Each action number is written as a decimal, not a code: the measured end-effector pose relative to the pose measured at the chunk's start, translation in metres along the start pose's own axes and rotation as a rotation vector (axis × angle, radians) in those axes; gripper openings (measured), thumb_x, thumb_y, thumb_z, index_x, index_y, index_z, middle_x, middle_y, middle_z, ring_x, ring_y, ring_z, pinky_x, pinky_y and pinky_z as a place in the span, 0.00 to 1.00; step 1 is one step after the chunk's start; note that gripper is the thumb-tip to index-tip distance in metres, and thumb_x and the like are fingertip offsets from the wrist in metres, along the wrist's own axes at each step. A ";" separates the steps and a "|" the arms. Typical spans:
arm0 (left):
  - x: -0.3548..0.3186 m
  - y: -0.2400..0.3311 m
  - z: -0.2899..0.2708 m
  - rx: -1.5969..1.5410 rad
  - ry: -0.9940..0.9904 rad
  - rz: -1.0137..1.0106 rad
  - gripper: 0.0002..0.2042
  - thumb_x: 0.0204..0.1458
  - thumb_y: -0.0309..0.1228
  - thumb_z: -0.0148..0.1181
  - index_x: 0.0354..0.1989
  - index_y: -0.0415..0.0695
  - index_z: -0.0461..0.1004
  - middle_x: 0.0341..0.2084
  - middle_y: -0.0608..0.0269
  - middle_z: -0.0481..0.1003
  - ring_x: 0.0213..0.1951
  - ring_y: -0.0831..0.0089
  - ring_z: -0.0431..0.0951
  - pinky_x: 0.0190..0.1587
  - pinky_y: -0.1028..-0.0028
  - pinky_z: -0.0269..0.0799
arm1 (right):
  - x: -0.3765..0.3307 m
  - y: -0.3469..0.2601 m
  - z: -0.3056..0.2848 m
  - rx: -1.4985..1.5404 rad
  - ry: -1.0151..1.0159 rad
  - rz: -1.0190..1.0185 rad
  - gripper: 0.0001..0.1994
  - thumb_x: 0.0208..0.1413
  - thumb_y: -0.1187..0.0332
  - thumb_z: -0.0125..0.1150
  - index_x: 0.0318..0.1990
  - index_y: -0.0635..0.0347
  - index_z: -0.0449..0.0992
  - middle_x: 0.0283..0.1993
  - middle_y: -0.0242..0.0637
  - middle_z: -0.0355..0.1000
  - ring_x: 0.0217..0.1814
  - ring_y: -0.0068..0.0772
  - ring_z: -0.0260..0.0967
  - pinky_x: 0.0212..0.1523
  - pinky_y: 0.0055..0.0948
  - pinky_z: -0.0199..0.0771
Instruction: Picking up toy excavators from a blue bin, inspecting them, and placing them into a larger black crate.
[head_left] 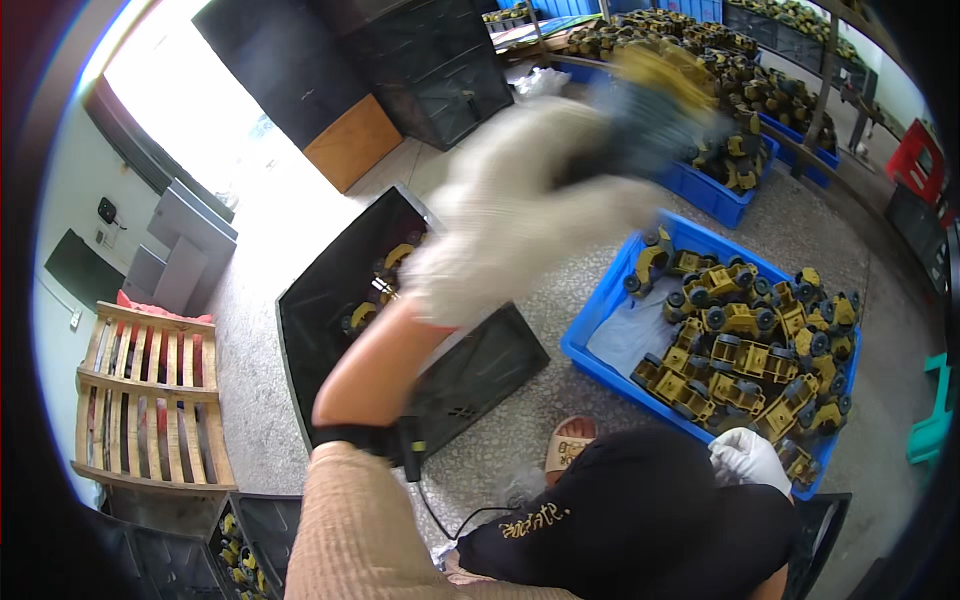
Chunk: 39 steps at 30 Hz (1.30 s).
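Observation:
My left hand [520, 200], in a pale glove, is raised in front of me and smeared by motion. Its fingers are closed around a yellow and dark toy truck [660, 115], also blurred. Below that forearm stands a black crate [320, 330] with a few yellow toy trucks [392, 262] in it. My right hand [748, 458], in a white glove, rests by my knee at the near edge of a blue crate [610, 345]. Its fingers look curled in, and whatever they may hold is hidden. Many yellow toy trucks [740, 355] with dark wheels fill that blue crate.
Another blue crate [705, 190] of truck pieces stands farther back, near a rack piled with more. Wooden pallets [155, 395] lie at the left. A black crate [240, 560] is at the lower left. A teal stool [930, 410] stands at the right edge.

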<state>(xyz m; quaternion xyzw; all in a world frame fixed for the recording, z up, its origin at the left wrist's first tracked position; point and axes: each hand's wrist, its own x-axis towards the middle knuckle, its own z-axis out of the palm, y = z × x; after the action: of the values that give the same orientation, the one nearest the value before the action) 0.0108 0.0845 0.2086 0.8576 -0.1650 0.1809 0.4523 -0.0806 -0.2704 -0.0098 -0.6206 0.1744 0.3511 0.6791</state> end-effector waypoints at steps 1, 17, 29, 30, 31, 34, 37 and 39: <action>-0.004 -0.011 -0.024 -0.018 0.082 -0.016 0.21 0.48 0.40 0.72 0.45 0.36 0.78 0.33 0.61 0.77 0.31 0.73 0.79 0.36 0.72 0.78 | -0.007 -0.004 -0.003 0.000 0.023 -0.004 0.05 0.63 0.70 0.64 0.41 0.61 0.75 0.32 0.35 0.77 0.25 0.20 0.71 0.29 0.20 0.73; -0.094 -0.348 -0.148 1.311 -0.077 -0.500 0.12 0.46 0.36 0.64 0.39 0.50 0.82 0.44 0.65 0.80 0.46 0.60 0.78 0.47 0.60 0.75 | 0.015 -0.018 0.029 0.028 0.201 0.041 0.03 0.66 0.70 0.60 0.41 0.58 0.74 0.30 0.32 0.75 0.24 0.19 0.69 0.27 0.19 0.72; -0.116 -0.393 -0.157 1.434 -0.014 -0.480 0.15 0.48 0.31 0.61 0.46 0.47 0.75 0.47 0.56 0.73 0.48 0.54 0.78 0.48 0.58 0.76 | 0.033 -0.014 0.035 0.041 0.147 0.066 0.03 0.66 0.70 0.59 0.41 0.59 0.74 0.31 0.32 0.76 0.25 0.19 0.70 0.29 0.20 0.73; -0.113 -0.389 -0.152 1.427 -0.016 -0.474 0.15 0.48 0.31 0.61 0.46 0.47 0.75 0.47 0.56 0.73 0.48 0.54 0.78 0.48 0.58 0.76 | 0.031 -0.017 0.034 0.044 0.156 0.065 0.03 0.66 0.70 0.59 0.41 0.59 0.74 0.31 0.32 0.76 0.25 0.19 0.70 0.29 0.20 0.73; -0.111 -0.381 -0.148 1.412 -0.032 -0.477 0.16 0.47 0.29 0.60 0.46 0.47 0.75 0.48 0.56 0.73 0.47 0.55 0.78 0.48 0.58 0.76 | 0.029 -0.019 0.033 0.035 0.143 0.064 0.03 0.66 0.70 0.59 0.42 0.59 0.74 0.31 0.32 0.76 0.26 0.19 0.70 0.30 0.21 0.73; -0.099 -0.360 -0.136 1.355 -0.028 -0.425 0.17 0.45 0.28 0.60 0.47 0.49 0.74 0.47 0.57 0.73 0.46 0.54 0.77 0.48 0.57 0.75 | 0.020 -0.020 0.025 0.027 0.117 0.043 0.04 0.67 0.70 0.58 0.43 0.59 0.75 0.33 0.33 0.76 0.28 0.19 0.71 0.32 0.21 0.74; -0.066 -0.336 -0.119 1.314 0.118 -0.321 0.18 0.47 0.30 0.60 0.49 0.49 0.73 0.46 0.55 0.72 0.48 0.52 0.75 0.50 0.56 0.73 | 0.011 -0.018 0.009 -0.076 0.086 0.007 0.07 0.66 0.68 0.59 0.46 0.60 0.75 0.36 0.34 0.77 0.30 0.22 0.73 0.34 0.23 0.75; -0.060 -0.296 -0.140 1.141 0.351 -0.164 0.16 0.49 0.31 0.60 0.47 0.44 0.72 0.48 0.50 0.73 0.52 0.48 0.73 0.55 0.55 0.70 | 0.042 -0.004 0.012 -0.063 -0.094 0.021 0.09 0.66 0.65 0.61 0.47 0.60 0.76 0.37 0.33 0.77 0.31 0.22 0.73 0.35 0.23 0.75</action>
<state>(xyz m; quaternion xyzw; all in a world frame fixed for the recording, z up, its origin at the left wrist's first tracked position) 0.0678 0.3673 0.0430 0.9322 0.1019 0.3442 -0.0465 -0.0513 -0.2481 -0.0332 -0.6227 0.1376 0.3923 0.6629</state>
